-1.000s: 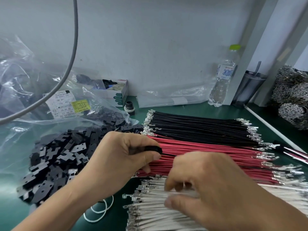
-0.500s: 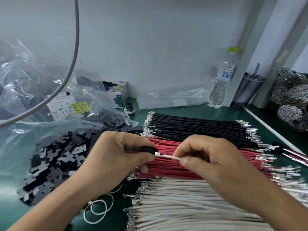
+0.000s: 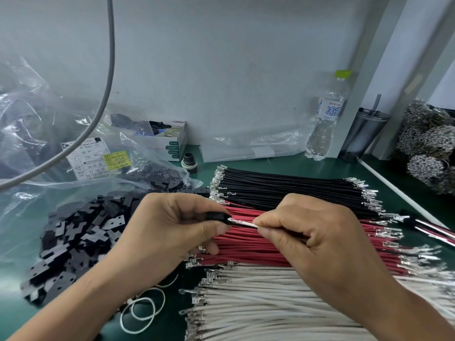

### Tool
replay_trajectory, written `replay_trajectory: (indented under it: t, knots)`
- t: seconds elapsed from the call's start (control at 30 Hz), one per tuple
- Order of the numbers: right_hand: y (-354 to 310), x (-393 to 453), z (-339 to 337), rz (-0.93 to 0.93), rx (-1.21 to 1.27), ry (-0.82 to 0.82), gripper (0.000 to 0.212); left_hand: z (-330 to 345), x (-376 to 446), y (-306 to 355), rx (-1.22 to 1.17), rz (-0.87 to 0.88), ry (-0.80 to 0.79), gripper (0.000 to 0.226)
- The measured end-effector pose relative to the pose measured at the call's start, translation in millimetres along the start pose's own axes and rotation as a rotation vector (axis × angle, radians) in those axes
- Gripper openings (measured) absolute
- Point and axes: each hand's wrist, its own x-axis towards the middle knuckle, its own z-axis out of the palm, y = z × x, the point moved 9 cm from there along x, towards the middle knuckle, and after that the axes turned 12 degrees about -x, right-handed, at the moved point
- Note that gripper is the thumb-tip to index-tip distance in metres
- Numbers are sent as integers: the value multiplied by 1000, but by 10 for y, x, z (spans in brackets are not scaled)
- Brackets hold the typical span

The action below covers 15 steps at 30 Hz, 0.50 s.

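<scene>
Left hand [image 3: 167, 232] is gripping a small black housing [image 3: 218, 216] between thumb and curled forefinger, with the other fingers curling under. Right hand [image 3: 320, 242] is pinching a white wire [image 3: 243, 222] near its metal end, thumb and forefinger closing on it and the other fingers folding in. Wire tip is meeting the housing's open side; cannot tell how far in it is sitting. Both hands are hovering just above the red wires [image 3: 246, 247], mid-bench. Black wires [image 3: 283, 190] are lying just behind the red, white wires [image 3: 258, 306] just in front. All three bundles are running left-right on the green table [image 3: 307, 166], crimped terminals at the ends. Left of the hands, a pile of black flat parts [image 3: 73, 242] is spilling from a clear bag [image 3: 37, 134] carrying a printed label [image 3: 91, 158]. White rubber bands [image 3: 145, 313] are lying near the left wrist. Sitting further back along the wall: small box [image 3: 172, 146], water bottle [image 3: 325, 119], dark tumbler [image 3: 362, 136]. Grey cable [image 3: 109, 70] is hanging across top left.
</scene>
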Motion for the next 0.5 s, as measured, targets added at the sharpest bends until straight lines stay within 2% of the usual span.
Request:
replay_trajectory:
  t: [0.27,0.4,0.5]
  knots:
    - [-113,-1,-55,-144,-253,123,11,60,-17,-21,-40,-22,-48,23]
    - [-128,-13,-23,-174,-245,132,10,42,-23,-11,-15,-14,-38,24]
    - [-76,-12,78,-91,-101,63,11,32,-31,-4,35,-7,-40,24]
